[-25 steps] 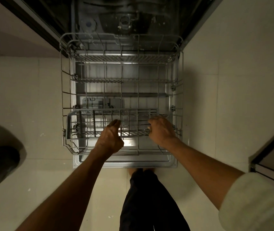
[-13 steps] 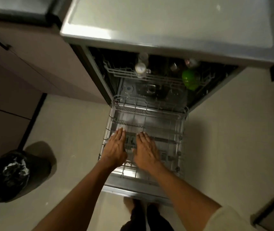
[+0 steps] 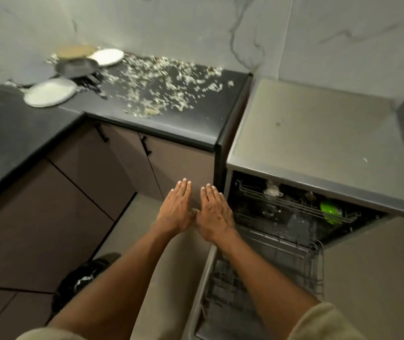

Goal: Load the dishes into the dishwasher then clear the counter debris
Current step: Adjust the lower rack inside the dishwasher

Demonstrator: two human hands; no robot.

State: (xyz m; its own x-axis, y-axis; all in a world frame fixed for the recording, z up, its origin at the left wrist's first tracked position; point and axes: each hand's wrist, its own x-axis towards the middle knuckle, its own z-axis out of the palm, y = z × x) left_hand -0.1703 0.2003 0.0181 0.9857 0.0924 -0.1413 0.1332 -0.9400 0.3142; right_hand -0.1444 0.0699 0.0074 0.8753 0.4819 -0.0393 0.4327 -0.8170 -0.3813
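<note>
Both hands hang flat and empty in the air in front of the cupboard doors, the left hand point(image 3: 176, 210) and the right hand point(image 3: 214, 215) side by side with fingers straight, thumbs nearly touching, holding nothing. Just to their right the dishwasher point(image 3: 318, 148) stands open, its lower rack point(image 3: 281, 273) pulled out and bare, while the upper rack point(image 3: 294, 204) holds a few items, a green cup point(image 3: 329, 212) among them.

The dishes wait well apart from the hands, at the far corner of the table point(image 3: 196, 119): a white plate point(image 3: 50, 92) nearest, a dark pan point(image 3: 77, 67) behind it, another white plate point(image 3: 106, 57) and a tan plate point(image 3: 74, 51) by the wall. Scraps point(image 3: 161, 87) lie scattered to their right.

The step in hand looks to be the reach for the first dish. Best take the near plate first, gripping it by the rim, and carry it level so loose scraps do not slide to the floor. A black bin bag point(image 3: 83, 278) sits on the floor below for the debris.
</note>
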